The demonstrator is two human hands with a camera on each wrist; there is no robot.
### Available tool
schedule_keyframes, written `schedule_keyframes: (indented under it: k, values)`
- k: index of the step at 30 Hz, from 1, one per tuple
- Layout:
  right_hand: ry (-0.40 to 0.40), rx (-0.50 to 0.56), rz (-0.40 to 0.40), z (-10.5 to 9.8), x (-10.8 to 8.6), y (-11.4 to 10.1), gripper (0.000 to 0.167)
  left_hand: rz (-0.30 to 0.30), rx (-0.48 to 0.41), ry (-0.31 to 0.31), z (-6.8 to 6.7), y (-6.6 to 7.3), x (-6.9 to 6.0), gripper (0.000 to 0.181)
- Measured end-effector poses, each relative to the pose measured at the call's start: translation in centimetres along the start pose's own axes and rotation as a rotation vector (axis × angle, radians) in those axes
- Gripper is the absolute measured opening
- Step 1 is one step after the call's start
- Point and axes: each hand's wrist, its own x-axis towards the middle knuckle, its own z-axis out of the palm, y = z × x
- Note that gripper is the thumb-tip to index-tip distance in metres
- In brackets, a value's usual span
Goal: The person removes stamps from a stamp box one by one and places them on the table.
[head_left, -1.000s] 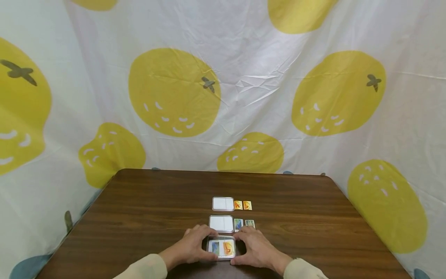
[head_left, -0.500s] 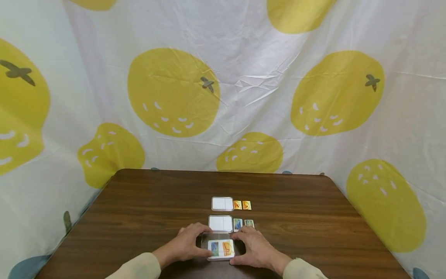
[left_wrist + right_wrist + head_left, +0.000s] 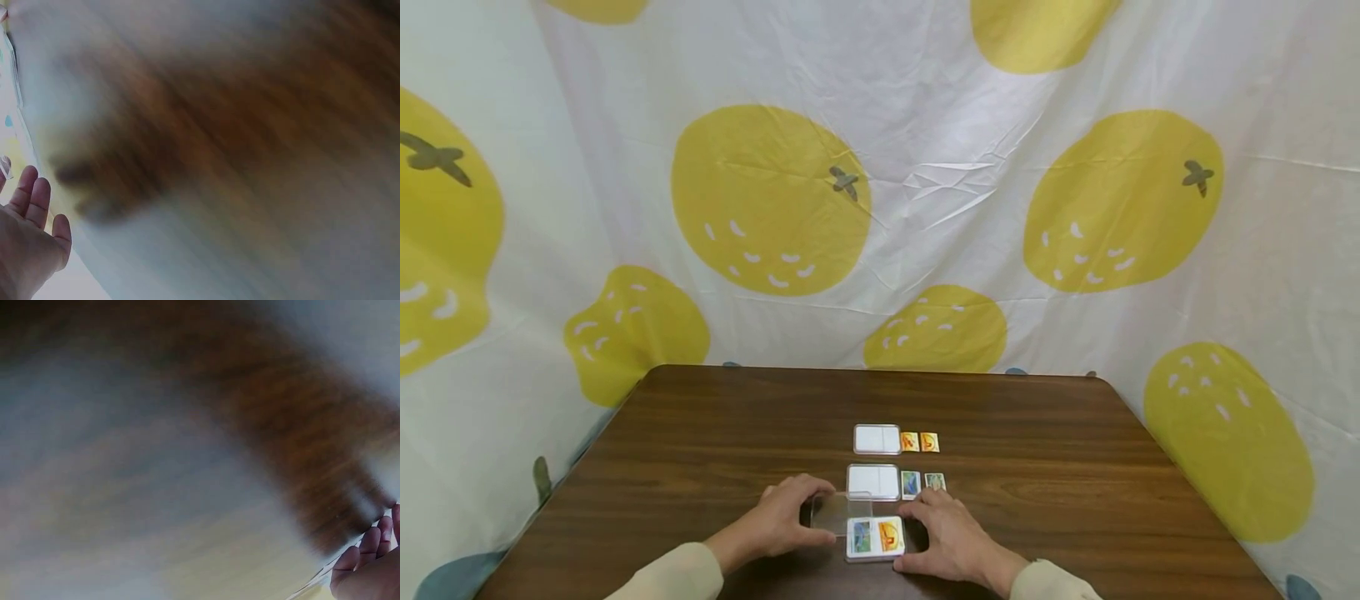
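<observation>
In the head view my left hand (image 3: 781, 517) grips a clear plastic cover (image 3: 835, 512) by its left side, between thumb and fingers. The cover is offset up and left from a white holder (image 3: 876, 547) that shows a blue-green card (image 3: 861, 537) and an orange card (image 3: 891, 536). My right hand (image 3: 953, 537) is at the holder's right side, thumb near the lower right corner. Both wrist views are mostly blurred, with the left hand (image 3: 31, 244) and the right hand (image 3: 369, 569) at the frame edges.
Beyond the hands on the brown table (image 3: 737, 433) lie two white holders, one nearer (image 3: 873, 482) and one farther (image 3: 877, 439). Beside the nearer are two blue-green cards (image 3: 911, 484); beside the farther, two orange cards (image 3: 929, 442). A lemon-print cloth (image 3: 925, 167) hangs behind the table.
My left hand has moved left with the clear cover, which was over the holder with the two cards and is now offset from it. My right hand has barely moved.
</observation>
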Motion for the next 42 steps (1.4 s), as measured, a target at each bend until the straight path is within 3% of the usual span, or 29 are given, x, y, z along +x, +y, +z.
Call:
schedule_keyframes:
  k: [25, 33, 42]
  values:
    - [-0.020, 0.028, 0.005, -0.3, -0.2, -0.1, 0.063, -0.017, 0.066, 0.044, -2.6, -2.7, -2.0, 0.061]
    - [-0.025, 0.035, 0.005, -0.5, -0.2, -0.1, 0.062, -0.034, 0.079, 0.046, -3.7, -3.5, -1.6, 0.060]
    - [-0.041, 0.047, 0.021, -0.4, -0.3, -0.1, 0.063, -0.103, 0.120, 0.056, -4.5, -4.6, -0.8, 0.062]
